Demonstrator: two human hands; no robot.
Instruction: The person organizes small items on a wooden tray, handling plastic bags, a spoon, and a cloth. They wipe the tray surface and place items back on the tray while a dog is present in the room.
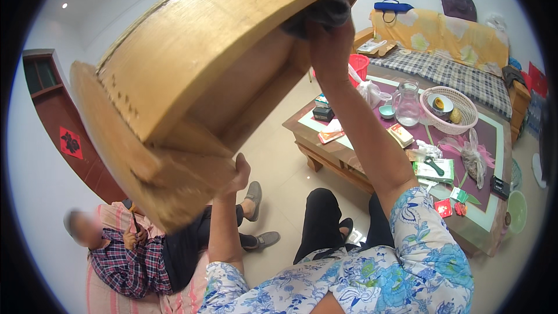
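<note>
A yellowish-brown wooden furniture piece (183, 65), with a curved side and an open hollow, is tilted up in front of me. I cannot tell exactly what kind it is. My left hand (241, 174) holds it at the lower edge of its end board, thumb showing and the other fingers mostly hidden behind the wood. Up near the far end of the hollow, my right hand (330, 39) has a dark grey cloth (327, 11) bunched in it. The cloth lies against the inner side under the curved rim.
To the right, a low table (348, 157) bears a glass pitcher (406, 104), a pink plastic basket (466, 122) and several packets. A person (135, 257) sits at lower left, legs reaching toward me. Behind the table stand a red bin (359, 66) and a covered sofa (436, 67).
</note>
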